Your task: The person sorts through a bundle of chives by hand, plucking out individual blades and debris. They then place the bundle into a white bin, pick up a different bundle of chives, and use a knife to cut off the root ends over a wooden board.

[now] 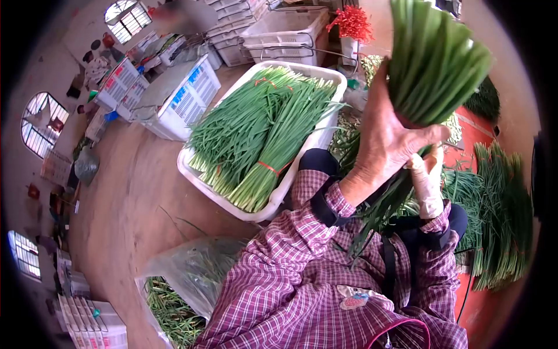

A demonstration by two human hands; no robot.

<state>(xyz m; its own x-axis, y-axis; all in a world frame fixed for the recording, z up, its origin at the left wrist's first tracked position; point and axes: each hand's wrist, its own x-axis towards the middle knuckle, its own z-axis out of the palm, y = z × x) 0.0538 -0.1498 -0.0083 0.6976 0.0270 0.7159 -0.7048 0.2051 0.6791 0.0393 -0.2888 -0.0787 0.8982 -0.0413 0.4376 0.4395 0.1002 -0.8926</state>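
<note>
The left hand (378,136), bare, is clasping a thick bunch (433,67) of long green leaves, its fingers reaching up along one side and its thumb lying across toward the right. The bunch is standing nearly upright in the upper right of the view, leaning a little to the right and spreading toward its top. The right hand (429,177), in a pale glove, is sitting just below the left with its fingers bent; whether it is gripping the bunch's lower part or only touching it, I cannot tell, because the left hand is partly hiding the spot. Loose leaves (381,203) are hanging below the hands, between the two plaid sleeves. To the left of the hands, a white tub (322,131) is holding bundles (232,122) of greens, red bands (269,167) circling some of them. More greens (500,215) are lying on the right, over a red surface (465,296). At the lower left, a clear bag (200,256) is resting on the brown floor (128,186) beside the person, with green scraps (168,311) showing next to it. Farther back, white crates (285,35) are standing stacked, and a red tuft (351,24) is showing beside them
</note>
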